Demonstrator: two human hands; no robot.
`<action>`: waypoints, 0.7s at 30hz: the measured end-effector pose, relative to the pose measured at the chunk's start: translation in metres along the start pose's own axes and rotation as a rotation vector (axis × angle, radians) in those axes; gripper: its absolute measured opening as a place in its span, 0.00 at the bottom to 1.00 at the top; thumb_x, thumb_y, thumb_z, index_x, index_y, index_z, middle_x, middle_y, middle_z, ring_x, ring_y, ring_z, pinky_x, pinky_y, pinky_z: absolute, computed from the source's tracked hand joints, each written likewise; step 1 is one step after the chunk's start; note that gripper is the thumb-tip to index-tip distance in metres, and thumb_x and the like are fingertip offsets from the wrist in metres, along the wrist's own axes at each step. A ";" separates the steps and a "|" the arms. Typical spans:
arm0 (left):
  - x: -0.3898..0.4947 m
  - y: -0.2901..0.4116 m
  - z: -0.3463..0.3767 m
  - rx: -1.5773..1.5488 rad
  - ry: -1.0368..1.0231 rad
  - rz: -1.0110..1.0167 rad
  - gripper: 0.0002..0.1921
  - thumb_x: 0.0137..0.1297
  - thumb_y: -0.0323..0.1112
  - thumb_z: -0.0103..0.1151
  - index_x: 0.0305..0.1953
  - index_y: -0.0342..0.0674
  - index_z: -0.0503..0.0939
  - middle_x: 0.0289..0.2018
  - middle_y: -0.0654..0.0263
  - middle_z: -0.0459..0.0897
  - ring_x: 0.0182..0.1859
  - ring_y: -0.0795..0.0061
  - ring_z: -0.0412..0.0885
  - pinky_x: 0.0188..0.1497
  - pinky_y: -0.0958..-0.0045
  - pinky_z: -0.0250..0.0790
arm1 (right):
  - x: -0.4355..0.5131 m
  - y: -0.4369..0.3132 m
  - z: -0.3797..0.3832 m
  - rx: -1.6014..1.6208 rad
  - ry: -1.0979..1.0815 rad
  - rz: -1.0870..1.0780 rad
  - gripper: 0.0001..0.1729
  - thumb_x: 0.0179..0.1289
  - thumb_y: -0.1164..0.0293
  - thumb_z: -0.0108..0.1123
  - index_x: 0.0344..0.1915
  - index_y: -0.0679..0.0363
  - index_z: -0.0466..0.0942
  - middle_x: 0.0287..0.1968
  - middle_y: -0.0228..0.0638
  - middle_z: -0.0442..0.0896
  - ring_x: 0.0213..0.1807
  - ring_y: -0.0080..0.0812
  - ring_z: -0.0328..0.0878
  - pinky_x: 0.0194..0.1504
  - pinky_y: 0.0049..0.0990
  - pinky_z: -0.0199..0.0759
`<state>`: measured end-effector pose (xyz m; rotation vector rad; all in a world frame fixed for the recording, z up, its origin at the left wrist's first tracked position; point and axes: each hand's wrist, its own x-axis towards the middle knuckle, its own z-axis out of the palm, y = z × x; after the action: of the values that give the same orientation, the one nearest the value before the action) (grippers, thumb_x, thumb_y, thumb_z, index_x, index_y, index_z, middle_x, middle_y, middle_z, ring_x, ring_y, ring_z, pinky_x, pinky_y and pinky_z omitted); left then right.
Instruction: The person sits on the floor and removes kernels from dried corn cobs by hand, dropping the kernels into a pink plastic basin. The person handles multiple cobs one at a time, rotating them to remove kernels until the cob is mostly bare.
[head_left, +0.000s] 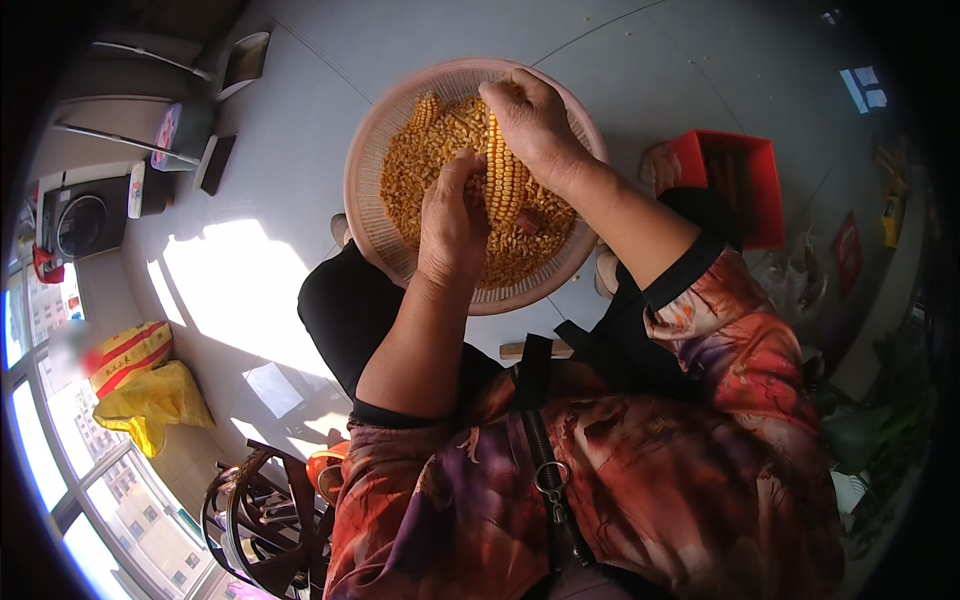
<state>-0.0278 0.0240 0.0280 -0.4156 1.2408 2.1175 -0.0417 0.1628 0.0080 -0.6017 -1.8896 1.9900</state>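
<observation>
An ear of corn (504, 174) with rows of yellow kernels is held upright in the view, above a round pink plastic basket (361, 217). My right hand (534, 124) grips its upper end, thumb towards the tip. Against its lower left side is my left hand (454, 214), the thumb pressed close to the kernels; its other fingers are partly hidden behind the ear. Loose corn kernels (420, 169) cover the basket's bottom. Another ear of corn (427, 110) rests at the basket's upper left. A small reddish-brown piece (529, 221), unclear in kind, shows beside the held ear.
An open red box (772, 195) stands on the tiled floor to the right, near my foot. Two long-handled dustpans or mops lean at the upper left. A yellow sack (176, 394) lies by the windows, and a dark rack (274, 510) stands at the lower left.
</observation>
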 end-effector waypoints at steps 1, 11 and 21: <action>0.002 0.003 0.000 0.181 -0.068 0.035 0.23 0.76 0.48 0.46 0.58 0.33 0.72 0.44 0.60 0.80 0.42 0.78 0.79 0.34 0.76 0.76 | 0.002 -0.003 0.002 -0.010 0.017 0.011 0.14 0.68 0.63 0.57 0.32 0.63 0.74 0.29 0.25 0.73 0.31 0.18 0.68 0.35 0.25 0.66; 0.008 0.026 0.010 0.656 -0.113 -0.100 0.22 0.78 0.54 0.39 0.54 0.41 0.72 0.41 0.66 0.80 0.37 0.78 0.80 0.23 0.77 0.74 | 0.005 0.010 0.018 -0.140 0.201 0.029 0.17 0.62 0.62 0.55 0.28 0.68 0.72 0.25 0.45 0.81 0.28 0.41 0.79 0.37 0.40 0.74; 0.041 0.016 -0.020 0.931 -0.622 0.322 0.14 0.77 0.40 0.42 0.55 0.38 0.70 0.37 0.67 0.80 0.33 0.75 0.81 0.24 0.75 0.76 | 0.008 0.002 0.010 0.330 -0.007 -0.104 0.11 0.68 0.67 0.56 0.31 0.62 0.72 0.26 0.26 0.74 0.28 0.20 0.72 0.30 0.25 0.71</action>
<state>-0.0701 0.0157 0.0055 0.8210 1.7548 1.4498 -0.0536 0.1578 0.0057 -0.3955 -1.5130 2.1698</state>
